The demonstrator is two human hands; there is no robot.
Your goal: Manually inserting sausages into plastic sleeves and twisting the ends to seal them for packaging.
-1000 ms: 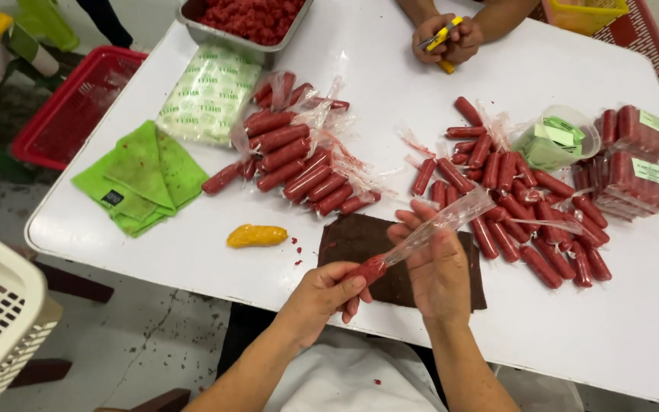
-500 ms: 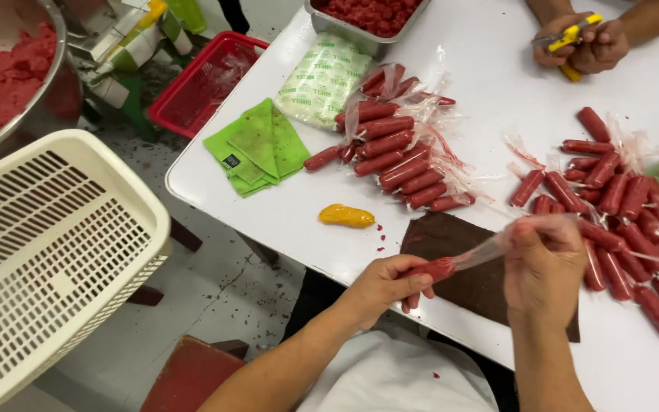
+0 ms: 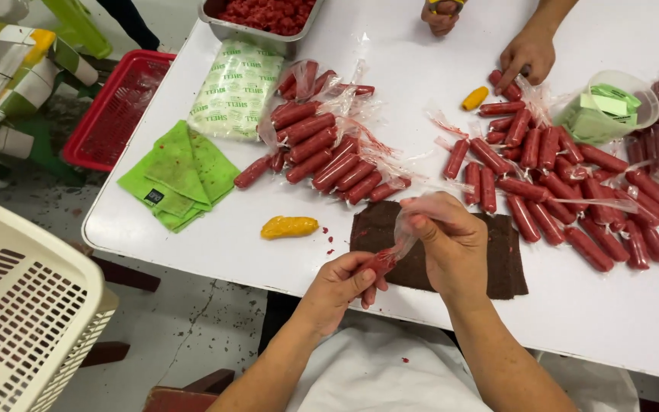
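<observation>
Beyond the surface's [image 3: 268,252] left edge, a cream slotted basket [image 3: 17,305] and a red crate [image 3: 112,111] are seen. Near that edge a green cloth [image 3: 177,175] is spread, with an orange lump [image 3: 289,226] by the near edge. At the near edge, a red filled plastic tube [image 3: 379,263] is pinched shut in the grip of the left hand [image 3: 341,282]. Its clear loose end is gathered in the closed fingers of the right hand [image 3: 448,244], over a dark brown mat [image 3: 497,255]. The step would be done well, it is judged, if the filling is kept packed tight while the film is drawn taut. Finished tubes [image 3: 329,152] are heaped towards the far edge and the right. How the film is wound cannot be made out. Another person's hand [image 3: 526,55] is cut off at the far edge.
</observation>
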